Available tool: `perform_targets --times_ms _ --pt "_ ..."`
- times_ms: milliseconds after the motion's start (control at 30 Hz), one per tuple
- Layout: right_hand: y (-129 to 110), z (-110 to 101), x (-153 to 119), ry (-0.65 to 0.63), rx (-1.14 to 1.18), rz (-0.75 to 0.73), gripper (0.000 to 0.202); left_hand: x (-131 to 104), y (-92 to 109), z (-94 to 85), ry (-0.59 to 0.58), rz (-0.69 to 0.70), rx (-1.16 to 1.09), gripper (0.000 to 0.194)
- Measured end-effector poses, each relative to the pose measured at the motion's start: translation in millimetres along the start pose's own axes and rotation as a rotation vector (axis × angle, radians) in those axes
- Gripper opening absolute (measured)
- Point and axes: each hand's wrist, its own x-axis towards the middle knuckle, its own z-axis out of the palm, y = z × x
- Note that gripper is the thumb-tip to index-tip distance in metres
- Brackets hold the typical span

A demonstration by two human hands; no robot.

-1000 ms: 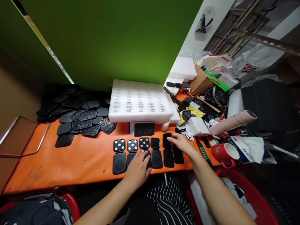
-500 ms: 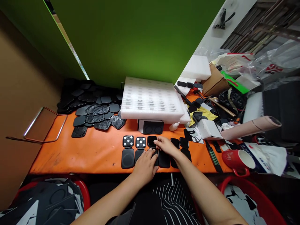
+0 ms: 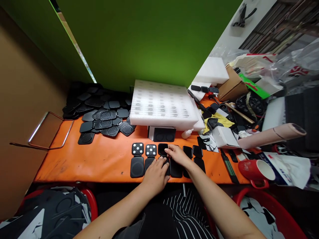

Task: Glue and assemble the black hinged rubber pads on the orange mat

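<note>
A row of black hinged two-panel cases lies unfolded along the front of the orange table. My left hand point(image 3: 156, 174) rests flat, fingers spread, over the lower panels of the second and third cases. With thumb and fingers pinched, my right hand point(image 3: 176, 155) is at the right edge of the third case's black square panel point(image 3: 162, 147). Its fingers partly cover that panel and the one beside it. White dots show on the upper panels of the first case point(image 3: 137, 149) and the second case point(image 3: 151, 150). More cases point(image 3: 198, 151) lie by my right forearm.
Behind the row, a slotted white foam block point(image 3: 163, 104) stands over stacked dark sheets point(image 3: 164, 134), near a small white bottle point(image 3: 187, 133). Black cases point(image 3: 102, 119) pile up at left. A red mug point(image 3: 251, 170) and pinkish tube point(image 3: 271, 136) are right. Red bins point(image 3: 92, 202) flank my lap.
The view has shifted slightly, so the table's things appear a little to the right. Both hands keep almost the same place on the cases.
</note>
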Motion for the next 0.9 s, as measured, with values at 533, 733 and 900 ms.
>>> perform_targets --times_ms 533,733,900 --pt "2.5 -2.0 -2.4 -0.016 0.033 -0.011 0.024 -0.5 0.6 -1.3 -0.005 -0.006 -0.025 0.045" --pt "3.1 -0.1 -2.4 0.020 -0.050 -0.043 0.022 -0.5 1.0 -2.3 -0.008 -0.008 -0.022 0.046" --pt "1.5 0.7 -3.2 0.035 -0.104 -0.035 0.023 -0.8 0.4 -1.4 0.006 -0.001 -0.023 0.045"
